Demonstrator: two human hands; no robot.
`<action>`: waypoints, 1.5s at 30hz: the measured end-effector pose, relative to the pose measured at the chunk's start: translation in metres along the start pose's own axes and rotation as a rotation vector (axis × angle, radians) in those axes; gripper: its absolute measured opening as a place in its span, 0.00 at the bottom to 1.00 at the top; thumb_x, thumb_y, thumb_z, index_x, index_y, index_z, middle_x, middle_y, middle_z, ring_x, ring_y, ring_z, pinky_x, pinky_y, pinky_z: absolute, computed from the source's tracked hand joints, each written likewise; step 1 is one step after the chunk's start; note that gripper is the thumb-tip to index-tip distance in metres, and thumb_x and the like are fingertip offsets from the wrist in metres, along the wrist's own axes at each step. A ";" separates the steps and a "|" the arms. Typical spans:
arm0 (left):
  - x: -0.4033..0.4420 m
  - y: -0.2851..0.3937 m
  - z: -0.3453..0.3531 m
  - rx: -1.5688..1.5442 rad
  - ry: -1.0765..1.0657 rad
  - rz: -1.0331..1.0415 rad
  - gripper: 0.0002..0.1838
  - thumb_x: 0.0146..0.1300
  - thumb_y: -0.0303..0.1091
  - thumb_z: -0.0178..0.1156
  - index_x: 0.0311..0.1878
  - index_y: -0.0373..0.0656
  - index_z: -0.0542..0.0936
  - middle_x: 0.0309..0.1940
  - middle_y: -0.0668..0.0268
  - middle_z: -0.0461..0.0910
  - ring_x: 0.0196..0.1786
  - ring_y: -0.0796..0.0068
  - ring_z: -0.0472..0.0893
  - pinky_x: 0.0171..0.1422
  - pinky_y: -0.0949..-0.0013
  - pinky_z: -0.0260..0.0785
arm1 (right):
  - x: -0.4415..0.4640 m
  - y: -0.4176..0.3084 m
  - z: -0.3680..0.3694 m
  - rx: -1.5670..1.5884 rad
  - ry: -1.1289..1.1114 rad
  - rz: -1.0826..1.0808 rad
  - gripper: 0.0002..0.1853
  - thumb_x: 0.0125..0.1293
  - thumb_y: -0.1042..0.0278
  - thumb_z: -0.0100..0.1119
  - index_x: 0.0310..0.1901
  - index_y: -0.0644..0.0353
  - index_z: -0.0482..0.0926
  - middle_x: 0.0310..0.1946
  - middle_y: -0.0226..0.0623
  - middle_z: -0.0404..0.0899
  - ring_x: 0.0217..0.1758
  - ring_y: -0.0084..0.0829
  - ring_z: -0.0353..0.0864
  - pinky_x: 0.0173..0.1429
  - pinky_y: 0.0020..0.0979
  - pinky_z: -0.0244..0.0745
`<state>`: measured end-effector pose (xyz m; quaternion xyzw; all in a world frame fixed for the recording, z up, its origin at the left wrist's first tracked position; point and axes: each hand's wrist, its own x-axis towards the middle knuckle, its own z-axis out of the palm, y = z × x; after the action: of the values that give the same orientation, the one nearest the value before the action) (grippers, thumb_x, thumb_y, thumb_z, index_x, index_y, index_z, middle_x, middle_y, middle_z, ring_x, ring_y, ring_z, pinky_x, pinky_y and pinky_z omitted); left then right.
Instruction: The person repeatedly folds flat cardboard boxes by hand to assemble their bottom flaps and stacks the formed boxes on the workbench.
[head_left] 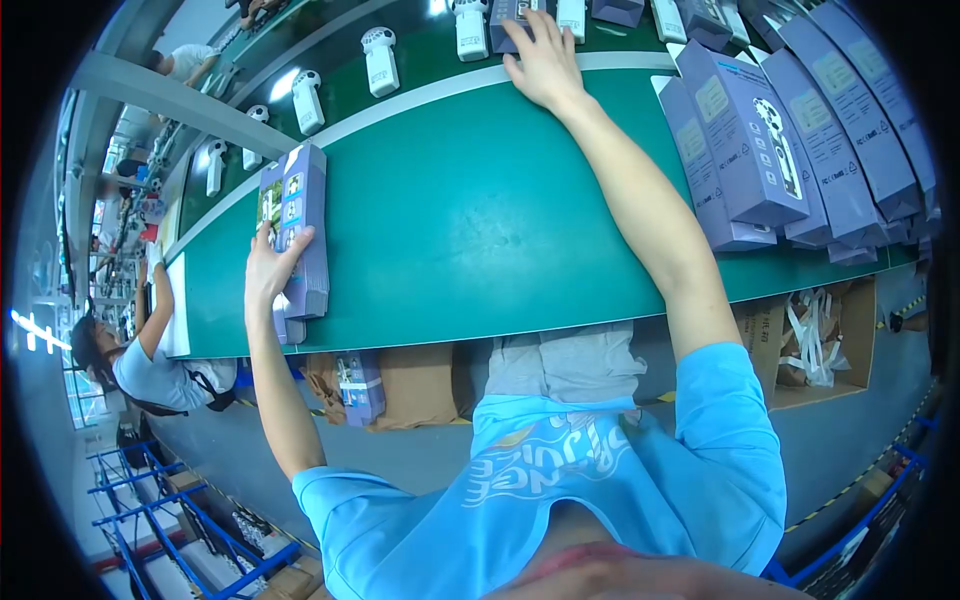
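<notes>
My left hand (275,268) is at the near left of the green table, thumb and fingers around a stack of flat purple cartons (313,215) with printed pictures. Stretched out to the far edge, my right hand (545,62) has its fingers spread over a purple box (508,28) on the belt, fingertips touching or just above it. Beside that box lies a white handheld device (470,30) with a black-spotted round head. Another such device (380,62) is further left on the belt.
Many filled purple boxes (745,140) lean together at the table's right end. A metal frame bar (185,100) crosses the upper left. Below the table stands an open cardboard box (825,345) with white strips. Another person (150,365) works at the left.
</notes>
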<state>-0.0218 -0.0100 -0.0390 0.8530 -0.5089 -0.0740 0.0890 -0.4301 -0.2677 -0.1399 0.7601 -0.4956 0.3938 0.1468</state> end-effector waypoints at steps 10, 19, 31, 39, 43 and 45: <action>-0.002 -0.008 -0.007 -0.142 0.147 0.075 0.59 0.49 0.67 0.72 0.77 0.37 0.62 0.72 0.40 0.62 0.72 0.44 0.69 0.74 0.53 0.63 | -0.011 -0.024 -0.013 0.148 -0.036 0.005 0.27 0.66 0.59 0.60 0.67 0.48 0.71 0.73 0.44 0.60 0.80 0.47 0.53 0.79 0.61 0.50; -0.025 0.084 -0.068 -0.799 0.442 0.422 0.47 0.55 0.36 0.78 0.75 0.38 0.64 0.53 0.58 0.82 0.53 0.71 0.81 0.58 0.71 0.74 | 0.015 -0.081 -0.061 0.911 -0.083 -0.051 0.26 0.66 0.59 0.63 0.64 0.53 0.72 0.71 0.42 0.65 0.77 0.45 0.62 0.78 0.50 0.59; -0.036 0.276 0.017 -1.307 0.710 1.016 0.33 0.68 0.38 0.63 0.72 0.34 0.66 0.64 0.48 0.72 0.64 0.55 0.74 0.72 0.59 0.63 | 0.046 -0.106 -0.154 1.382 0.247 -0.124 0.45 0.64 0.48 0.70 0.74 0.61 0.58 0.63 0.45 0.73 0.67 0.36 0.74 0.68 0.34 0.70; -0.038 0.302 -0.001 -1.377 0.717 1.020 0.27 0.76 0.49 0.50 0.65 0.33 0.68 0.60 0.44 0.76 0.58 0.60 0.79 0.62 0.63 0.72 | 0.044 -0.119 -0.173 1.538 0.483 0.063 0.25 0.69 0.60 0.62 0.62 0.62 0.68 0.67 0.50 0.69 0.67 0.43 0.73 0.71 0.47 0.68; -0.026 0.295 0.004 -1.227 0.861 1.147 0.30 0.80 0.55 0.41 0.64 0.34 0.67 0.58 0.41 0.78 0.55 0.61 0.81 0.58 0.66 0.74 | 0.046 -0.097 -0.160 0.883 0.530 -0.395 0.25 0.70 0.58 0.61 0.61 0.63 0.68 0.62 0.54 0.72 0.61 0.45 0.76 0.66 0.48 0.71; -0.027 0.293 0.003 -1.382 0.734 1.139 0.32 0.81 0.57 0.36 0.65 0.34 0.66 0.57 0.40 0.78 0.53 0.61 0.82 0.56 0.66 0.75 | 0.050 -0.098 -0.156 0.999 0.529 -0.571 0.24 0.70 0.55 0.61 0.58 0.64 0.69 0.60 0.53 0.73 0.60 0.46 0.76 0.65 0.48 0.72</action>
<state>-0.2857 -0.1234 0.0259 0.2080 -0.6307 -0.0315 0.7469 -0.4055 -0.1585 0.0148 0.7163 0.0234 0.6974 -0.0088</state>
